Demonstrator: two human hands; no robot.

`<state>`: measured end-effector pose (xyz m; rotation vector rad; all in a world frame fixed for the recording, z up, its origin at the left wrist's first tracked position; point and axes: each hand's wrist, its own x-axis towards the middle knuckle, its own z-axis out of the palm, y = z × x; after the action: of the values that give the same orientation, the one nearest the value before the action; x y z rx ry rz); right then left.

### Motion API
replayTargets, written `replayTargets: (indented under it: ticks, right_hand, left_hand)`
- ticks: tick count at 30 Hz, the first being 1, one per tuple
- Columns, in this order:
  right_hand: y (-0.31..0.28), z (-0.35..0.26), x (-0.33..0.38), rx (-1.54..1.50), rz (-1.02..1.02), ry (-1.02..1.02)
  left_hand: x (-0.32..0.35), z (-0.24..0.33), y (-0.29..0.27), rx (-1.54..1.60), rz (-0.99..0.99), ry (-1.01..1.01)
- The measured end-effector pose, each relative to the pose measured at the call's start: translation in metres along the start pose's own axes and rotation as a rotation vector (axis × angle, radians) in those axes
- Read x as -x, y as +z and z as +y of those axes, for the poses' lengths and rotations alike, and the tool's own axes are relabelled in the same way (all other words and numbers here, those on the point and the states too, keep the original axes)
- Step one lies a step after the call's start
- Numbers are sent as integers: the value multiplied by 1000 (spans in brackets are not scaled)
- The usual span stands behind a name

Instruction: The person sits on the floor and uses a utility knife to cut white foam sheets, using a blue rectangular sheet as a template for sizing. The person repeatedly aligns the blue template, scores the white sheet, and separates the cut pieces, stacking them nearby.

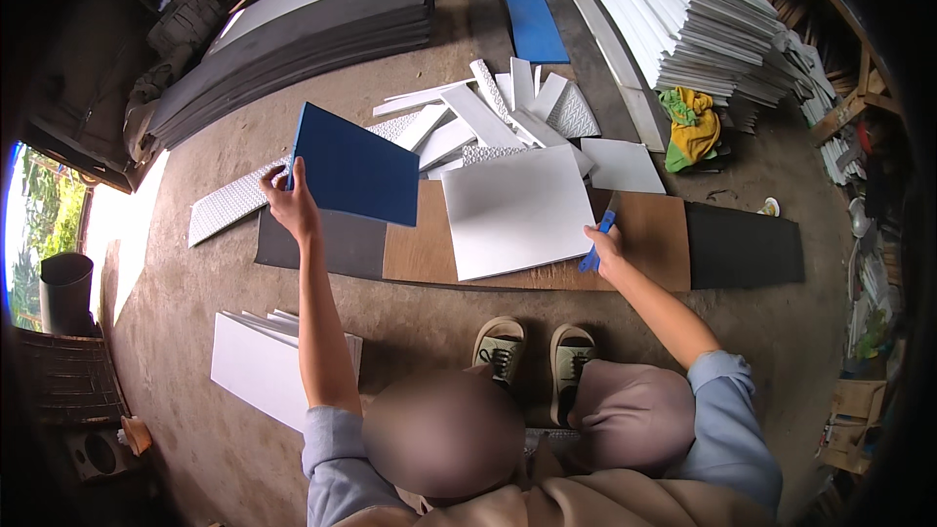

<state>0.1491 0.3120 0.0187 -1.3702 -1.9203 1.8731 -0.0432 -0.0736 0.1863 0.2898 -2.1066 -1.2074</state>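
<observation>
We had our left hand (283, 197) clamped on the blue sheet (356, 176), lifted off the brown board (429, 249). Right hand (605, 249) gripped a blue cutter (597, 242) beside the white sheet (517, 210), seemingly uncut; offcuts (488, 117) already piled behind.

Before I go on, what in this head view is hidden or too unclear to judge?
- Blue tool in the right hand: too small to tell its kind; the hand covers its lower end.
- Left hand fingertips: behind the blue board.
- Brown board: middle hidden under the white sheet.
- Scrap pile: pieces overlap, uncountable.
</observation>
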Motion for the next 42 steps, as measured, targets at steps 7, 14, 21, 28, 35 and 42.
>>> replayTargets:
  ticks: [7, 14, 21, 28, 35, 42]
  right_hand:
    - [-84, 5, -55, 400, 118, -149]
    - [-105, 22, -20, 873, 223, -195]
    - [-126, 46, -33, 991, 197, -245]
    - [-62, 33, -30, 847, 276, -809]
    - [-31, 35, -47, 441, -62, -752]
    - [-22, 11, -33, 399, -76, -605]
  left_hand:
    - [20, 25, -15, 562, -136, -69]
    - [163, -56, 30, 829, -572, -925]
    - [241, -81, 65, 744, -603, -1064]
    - [233, -99, 59, 374, -770, -617]
    - [226, -99, 73, -16, -862, -225]
    - [196, -90, 70, 2, -939, -192]
